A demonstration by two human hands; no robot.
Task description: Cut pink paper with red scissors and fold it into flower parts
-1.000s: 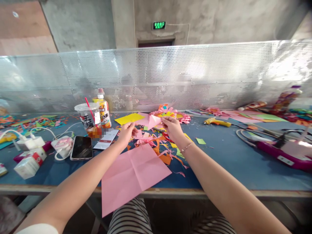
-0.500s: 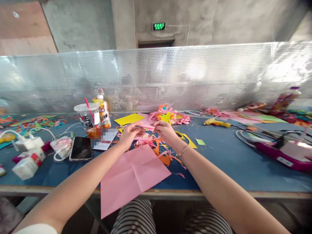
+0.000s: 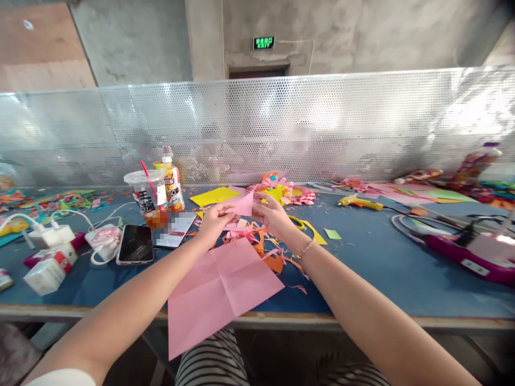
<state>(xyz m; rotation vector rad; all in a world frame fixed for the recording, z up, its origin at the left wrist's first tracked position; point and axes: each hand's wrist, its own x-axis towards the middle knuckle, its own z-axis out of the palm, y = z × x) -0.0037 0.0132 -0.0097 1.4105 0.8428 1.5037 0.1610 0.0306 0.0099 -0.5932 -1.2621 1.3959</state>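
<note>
Above the table's middle, my left hand [image 3: 217, 219] pinches the left end of a small folded piece of pink paper [image 3: 242, 206]. My right hand [image 3: 273, 213] closes on its right edge, with the fingertips partly behind the paper. Under both hands lies a pile of pink and orange paper scraps [image 3: 249, 231]. A large creased pink sheet [image 3: 219, 292] rests nearer me, its lower corner hanging past the table edge. Just behind the hands stand pink and yellow paper flowers [image 3: 277, 188]. Yellow-handled scissors [image 3: 296, 222] lie by my right hand, partly hidden.
On the left are a phone [image 3: 135, 244], a drink cup [image 3: 145, 195] with a straw, a juice bottle [image 3: 174, 185] and chargers [image 3: 102, 238]. A yellow glue gun [image 3: 359, 202] and a purple power strip [image 3: 469, 260] lie right. A perforated metal screen [image 3: 257, 128] borders the back.
The small pink paper between my hands has tilted up, so more of its face shows. My right hand's fingers have shifted along its edge. The large sheet stays in place.
</note>
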